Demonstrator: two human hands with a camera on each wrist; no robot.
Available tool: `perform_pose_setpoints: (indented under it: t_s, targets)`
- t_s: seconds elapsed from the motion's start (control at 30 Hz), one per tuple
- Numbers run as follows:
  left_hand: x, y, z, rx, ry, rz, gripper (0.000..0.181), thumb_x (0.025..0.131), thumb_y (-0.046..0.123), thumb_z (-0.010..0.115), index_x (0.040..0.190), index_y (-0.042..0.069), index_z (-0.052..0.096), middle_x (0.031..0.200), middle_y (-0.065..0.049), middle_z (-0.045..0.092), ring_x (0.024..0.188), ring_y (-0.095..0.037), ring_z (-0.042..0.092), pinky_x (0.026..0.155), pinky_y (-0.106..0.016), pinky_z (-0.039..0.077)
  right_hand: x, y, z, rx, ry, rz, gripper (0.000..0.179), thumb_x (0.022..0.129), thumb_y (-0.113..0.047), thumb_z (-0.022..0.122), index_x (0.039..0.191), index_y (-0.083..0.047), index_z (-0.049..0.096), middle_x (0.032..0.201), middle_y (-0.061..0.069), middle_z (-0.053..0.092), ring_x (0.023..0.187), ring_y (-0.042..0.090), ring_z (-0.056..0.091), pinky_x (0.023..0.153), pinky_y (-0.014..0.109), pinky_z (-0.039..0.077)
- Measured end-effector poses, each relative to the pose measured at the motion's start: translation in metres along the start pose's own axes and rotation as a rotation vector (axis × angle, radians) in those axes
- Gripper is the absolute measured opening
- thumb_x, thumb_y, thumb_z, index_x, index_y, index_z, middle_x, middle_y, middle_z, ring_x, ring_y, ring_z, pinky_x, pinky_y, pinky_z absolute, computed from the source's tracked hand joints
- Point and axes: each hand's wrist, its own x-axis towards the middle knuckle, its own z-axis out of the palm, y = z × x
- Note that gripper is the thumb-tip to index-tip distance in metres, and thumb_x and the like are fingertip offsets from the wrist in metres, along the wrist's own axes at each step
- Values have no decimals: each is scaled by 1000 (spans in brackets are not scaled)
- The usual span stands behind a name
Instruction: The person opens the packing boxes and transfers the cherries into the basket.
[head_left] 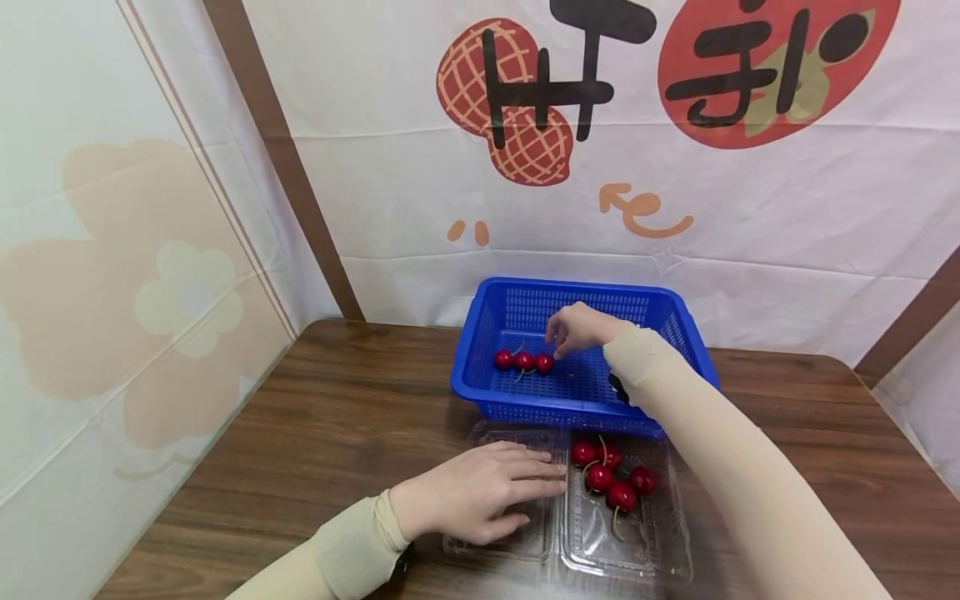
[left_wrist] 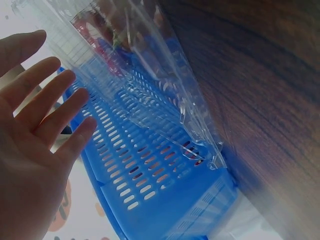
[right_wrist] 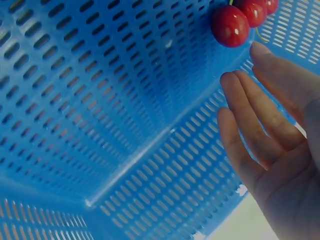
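— Head view: what's under you, and what's around you?

— You're working at a brown wood-grain table (head_left: 337,433) with rounded far corners. Pale back cloth (head_left: 375,192) hangs behind it, printed with a red peanut (head_left: 528,167), a red oval (head_left: 862,75) and bold black characters. Your side cloth (head_left: 45,183), on the left, carries a faint peach flower (head_left: 97,325).

— And your hands?

— Your left hand (head_left: 487,492) lies over the left half of a clear container (head_left: 615,558), fingers extended. Your right hand (head_left: 581,329) is inside the blue basket (head_left: 555,414), fingers bent, just beside three cherries (head_left: 524,362) in a row on its floor. Five more cherries (head_left: 600,477) lie in the container's right half.

— Left wrist view?

— Your left fingers are spread apart, gripping nothing, near the container's glossy edge; whether they touch it, you can't tell. Dark wood grain fills the right side, with the basket's slotted wall beyond the plastic.

— Right wrist view?

— Slotted blue walls surround your right hand. Its fingers and thumb are apart and hold nothing; one tip sits just short of the nearest cherry.
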Motion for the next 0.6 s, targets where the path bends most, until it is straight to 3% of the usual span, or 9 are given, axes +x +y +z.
perform_pose_setpoints:
  t_s: [0.6]
  targets:
    - [1,3,-1,12,-1,-2,51,86,31,62,135,17,53,139,3,53,131,-17,47,109,-33,39,-39,-4,-30,-77,59,-37,22,85,-20,70,105,-9,69,101,7,71,89,18,68,81,36,57]
